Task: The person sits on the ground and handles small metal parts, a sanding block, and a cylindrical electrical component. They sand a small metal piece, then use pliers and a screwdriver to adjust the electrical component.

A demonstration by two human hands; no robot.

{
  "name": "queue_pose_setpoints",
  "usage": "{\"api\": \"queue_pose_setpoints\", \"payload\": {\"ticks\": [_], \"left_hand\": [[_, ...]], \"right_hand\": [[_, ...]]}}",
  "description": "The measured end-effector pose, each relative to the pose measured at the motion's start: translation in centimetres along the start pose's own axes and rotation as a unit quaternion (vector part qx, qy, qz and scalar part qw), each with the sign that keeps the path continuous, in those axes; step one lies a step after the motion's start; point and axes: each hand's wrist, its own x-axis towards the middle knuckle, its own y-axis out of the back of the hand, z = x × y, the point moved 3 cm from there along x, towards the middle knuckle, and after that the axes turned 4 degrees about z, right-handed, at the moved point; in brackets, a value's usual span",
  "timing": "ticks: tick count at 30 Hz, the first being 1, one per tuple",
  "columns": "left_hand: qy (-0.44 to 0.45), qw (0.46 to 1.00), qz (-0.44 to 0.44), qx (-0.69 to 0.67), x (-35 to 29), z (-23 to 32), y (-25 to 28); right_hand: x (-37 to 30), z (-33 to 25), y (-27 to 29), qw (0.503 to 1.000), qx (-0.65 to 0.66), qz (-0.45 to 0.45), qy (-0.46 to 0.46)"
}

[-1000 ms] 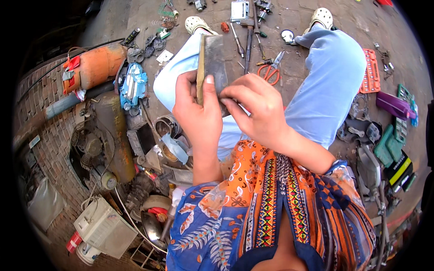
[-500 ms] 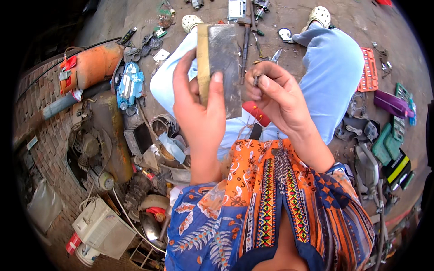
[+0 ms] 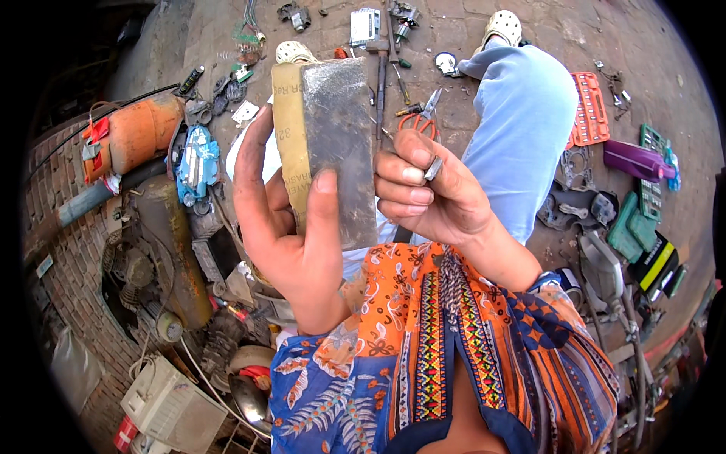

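Note:
My left hand (image 3: pixel 291 261) grips a sheet of sandpaper (image 3: pixel 336 144), its dark grit side facing up and a tan printed backing strip folded along the left edge. My thumb presses on the grit and the fingers wrap behind; whether a block lies inside I cannot tell. Right beside the sheet's edge, my right hand (image 3: pixel 450 200) is closed, pinching a small grey metal piece (image 3: pixel 434 168) between thumb and forefinger. Its other fingers are curled close to the sandpaper, and whether they touch it is unclear.
Beyond my hands lie orange-handled scissors (image 3: pixel 425 117) and a hammer (image 3: pixel 381 83). On the right are an orange socket case (image 3: pixel 590 110), a purple bottle (image 3: pixel 639 160) and green cases (image 3: pixel 629 227). An orange gas cylinder (image 3: pixel 140 132) and machine parts crowd the left.
Both hands and the sandpaper appear lower and further left, larger in view. My right hand has turned, showing more of its curled fingers and the metal piece. The surroundings have shifted slightly left.

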Motion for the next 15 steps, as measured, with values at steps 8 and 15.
{"api": "queue_pose_setpoints", "payload": {"ticks": [8, 15], "left_hand": [[0.016, 0.999, -0.024, 0.024, -0.04, 0.32, 0.01], [0.035, 0.999, -0.023, 0.015, -0.06, -0.09, -0.13]], "right_hand": [[-0.32, 0.34, -0.2, 0.994, 0.012, 0.095, 0.046], [-0.53, 0.55, -0.25, 0.977, 0.018, 0.198, 0.075]]}}
